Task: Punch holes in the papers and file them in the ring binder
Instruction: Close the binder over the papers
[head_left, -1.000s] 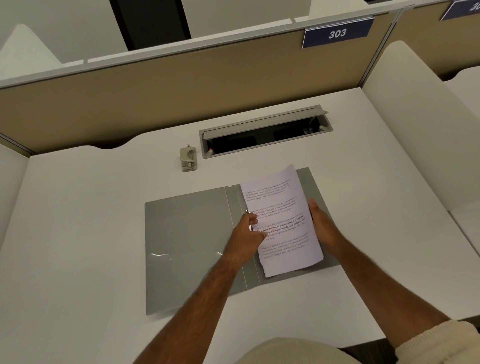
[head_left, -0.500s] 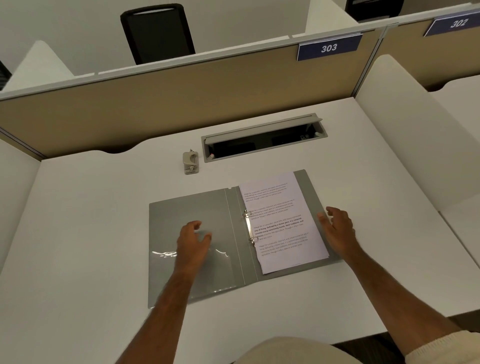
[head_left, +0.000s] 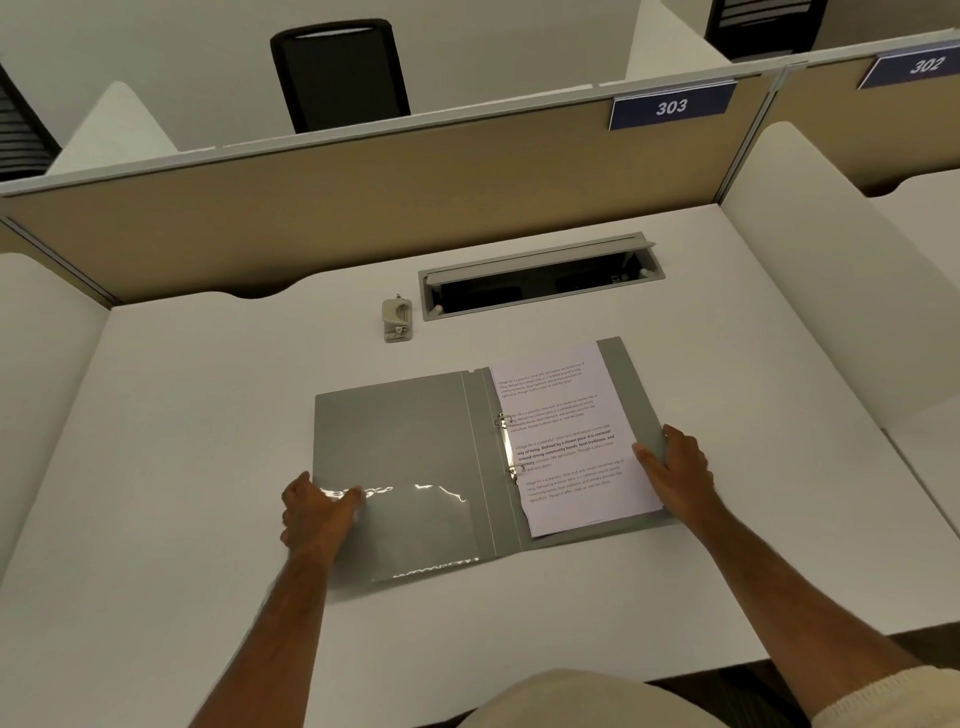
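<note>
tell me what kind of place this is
Probably a library or study hall with numbered carrels: a tan divider panel fronts the white desk, a blue 303 seat label hangs on it, with desk 302 alongside.

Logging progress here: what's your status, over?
Left hand on binder cover edge, right hand at papers' edge. Papers on rings. Nothing in the way.

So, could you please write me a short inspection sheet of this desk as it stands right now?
Surface: white desk, bare apart from the job's things.
Job's things: grey ring binder lying open; papers on its rings; hole punch behind, untouched.
Clutter: nothing seen.
Grips: left hand at the binder's left edge; right hand at its right edge and the papers.
Cables: nothing seen; open cable tray.
Surroundings: beige partition, sign 303, black chair.
</note>
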